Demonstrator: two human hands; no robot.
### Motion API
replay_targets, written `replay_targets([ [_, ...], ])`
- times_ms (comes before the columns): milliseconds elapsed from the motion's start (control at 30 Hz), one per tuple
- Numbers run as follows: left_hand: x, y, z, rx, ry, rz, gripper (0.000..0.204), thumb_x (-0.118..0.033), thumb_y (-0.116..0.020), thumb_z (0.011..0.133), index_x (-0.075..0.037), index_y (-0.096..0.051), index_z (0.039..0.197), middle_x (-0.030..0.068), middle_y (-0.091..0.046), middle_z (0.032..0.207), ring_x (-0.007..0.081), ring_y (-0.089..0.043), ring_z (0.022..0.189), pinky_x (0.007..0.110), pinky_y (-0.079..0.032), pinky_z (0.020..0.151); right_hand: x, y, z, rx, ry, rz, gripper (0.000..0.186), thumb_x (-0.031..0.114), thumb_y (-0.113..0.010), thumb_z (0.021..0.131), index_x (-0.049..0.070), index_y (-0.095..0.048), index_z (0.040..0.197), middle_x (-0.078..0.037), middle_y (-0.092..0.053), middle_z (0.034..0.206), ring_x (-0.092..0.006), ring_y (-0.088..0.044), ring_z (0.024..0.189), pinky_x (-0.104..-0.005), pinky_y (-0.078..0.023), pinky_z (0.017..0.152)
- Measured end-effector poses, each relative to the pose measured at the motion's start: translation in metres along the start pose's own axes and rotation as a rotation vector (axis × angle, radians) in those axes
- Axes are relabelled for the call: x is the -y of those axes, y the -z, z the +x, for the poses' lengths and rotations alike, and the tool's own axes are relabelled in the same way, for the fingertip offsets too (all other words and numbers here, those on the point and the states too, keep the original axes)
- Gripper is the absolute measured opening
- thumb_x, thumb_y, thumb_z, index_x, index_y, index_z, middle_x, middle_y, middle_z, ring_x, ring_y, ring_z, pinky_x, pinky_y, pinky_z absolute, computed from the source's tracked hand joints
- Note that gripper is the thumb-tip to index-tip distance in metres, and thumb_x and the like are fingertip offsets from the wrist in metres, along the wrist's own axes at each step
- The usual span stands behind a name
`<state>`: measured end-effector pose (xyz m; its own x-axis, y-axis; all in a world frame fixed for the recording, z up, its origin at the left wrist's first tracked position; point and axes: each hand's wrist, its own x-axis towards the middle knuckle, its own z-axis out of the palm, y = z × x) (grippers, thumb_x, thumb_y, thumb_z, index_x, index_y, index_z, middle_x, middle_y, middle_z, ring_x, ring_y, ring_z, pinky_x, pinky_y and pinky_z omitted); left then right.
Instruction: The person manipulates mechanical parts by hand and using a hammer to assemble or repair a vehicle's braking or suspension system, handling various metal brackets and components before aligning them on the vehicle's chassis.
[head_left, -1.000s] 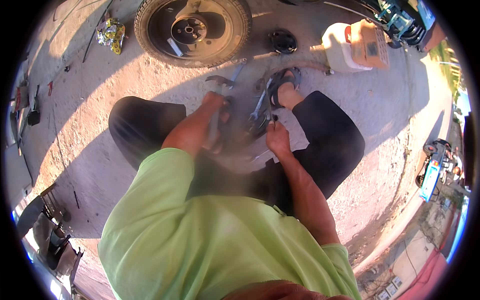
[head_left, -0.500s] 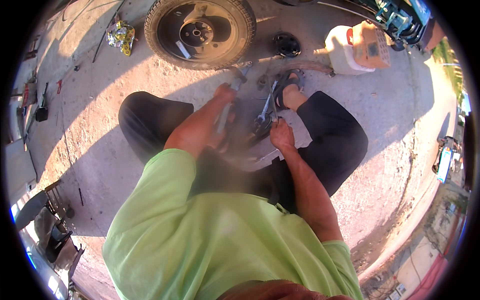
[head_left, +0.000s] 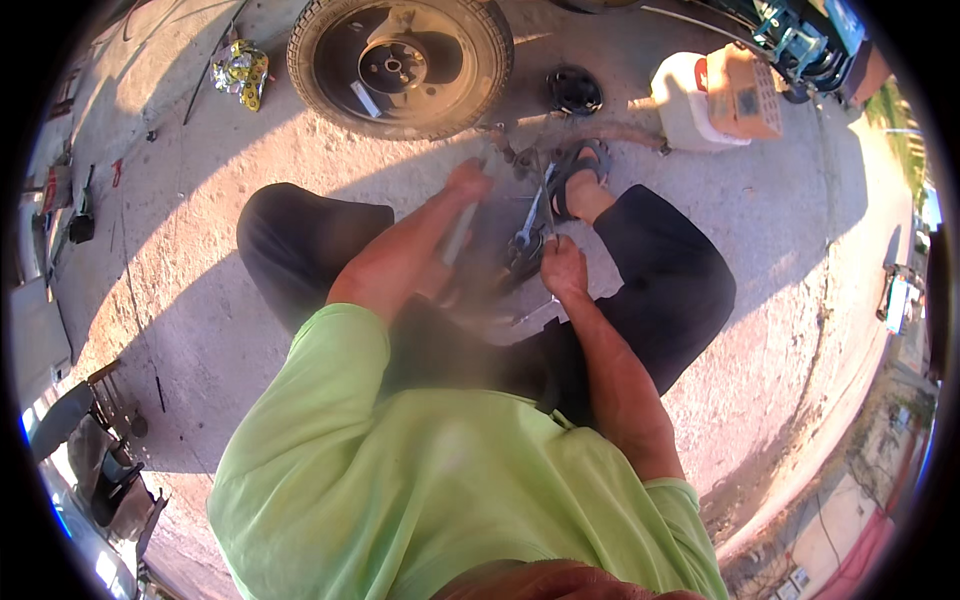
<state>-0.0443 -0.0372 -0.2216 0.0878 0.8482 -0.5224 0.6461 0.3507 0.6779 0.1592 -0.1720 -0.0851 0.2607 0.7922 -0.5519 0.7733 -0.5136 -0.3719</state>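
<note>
While my left hand (head_left: 468, 181) clenches its fingers around a blurred hammer (head_left: 460, 236), my right hand (head_left: 564, 268) grips a metal bar (head_left: 547, 196).

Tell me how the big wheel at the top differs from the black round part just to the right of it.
The wheel looks far larger than the black round part. The wheel is mostly dusty brown, while the round part is black. A pale rectangular piece lies on the wheel; none shows on the round part. Both are round and on the ground.
</note>
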Motion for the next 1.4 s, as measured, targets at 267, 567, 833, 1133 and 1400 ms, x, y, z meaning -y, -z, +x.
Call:
replay_targets([
  [267,-0.027,0.02,-0.021,0.083,0.06,-0.053,0.039,-0.021,-0.064,0.078,0.002,-0.061,0.109,0.0215,-0.069,0.092,0.0321,-0.07,0.081,0.043,-0.054,0.072,0.01,0.013,-0.006,0.015,-0.007,-0.045,0.041,0.033,-0.042,0.098,0.001,-0.061,0.115,-0.031,-0.065,0.109,-0.0504,-0.059,0.108,-0.0543,-0.045,0.095],
  [567,-0.022,0.017,-0.017,0.072,0.052,-0.055,0.039,-0.022,-0.065,0.077,0.001,-0.061,0.108,0.022,-0.069,0.094,0.033,-0.07,0.087,0.042,-0.053,0.077,0.013,0.014,-0.006,-0.023,0.02,-0.102,0.042,0.036,-0.044,0.098,0.001,-0.063,0.107,-0.029,-0.066,0.108,-0.0474,-0.06,0.107,-0.0532,-0.045,0.096],
  [833,-0.022,0.011,-0.012,0.071,0.075,0.001,0.051,-0.017,-0.068,0.072,0.0,-0.058,0.119,0.0227,-0.068,0.104,0.0361,-0.068,0.096,0.043,-0.055,0.081,0.009,0.023,0.012,-0.017,0.069,-0.128,0.043,0.036,-0.045,0.097,0.0,-0.065,0.11,-0.029,-0.066,0.106,-0.0485,-0.06,0.106,-0.0523,-0.046,0.093],
  [1133,-0.015,0.003,-0.008,0.021,0.058,0.043,0.038,-0.02,-0.067,0.078,0.001,-0.061,0.108,0.0171,-0.07,0.082,0.0285,-0.071,0.075,0.04,-0.054,0.07,0.005,0.023,0.014,0.0,0.08,-0.042,0.039,0.034,-0.048,0.097,0.001,-0.066,0.106,-0.028,-0.067,0.102,-0.0466,-0.062,0.101,-0.0522,-0.047,0.088],
  [1400,-0.036,0.012,-0.017,0.141,0.138,-0.06,0.054,-0.011,-0.066,0.071,0.0,-0.057,0.123,0.0267,-0.068,0.106,0.0392,-0.068,0.1,0.046,-0.056,0.082,-0.032,0.01,0.042,0.053,0.079,0.308,0.031,0.028,-0.053,0.096,0.001,-0.063,0.109,-0.022,-0.069,0.086,-0.0408,-0.067,0.082,-0.0482,-0.05,0.078],
])
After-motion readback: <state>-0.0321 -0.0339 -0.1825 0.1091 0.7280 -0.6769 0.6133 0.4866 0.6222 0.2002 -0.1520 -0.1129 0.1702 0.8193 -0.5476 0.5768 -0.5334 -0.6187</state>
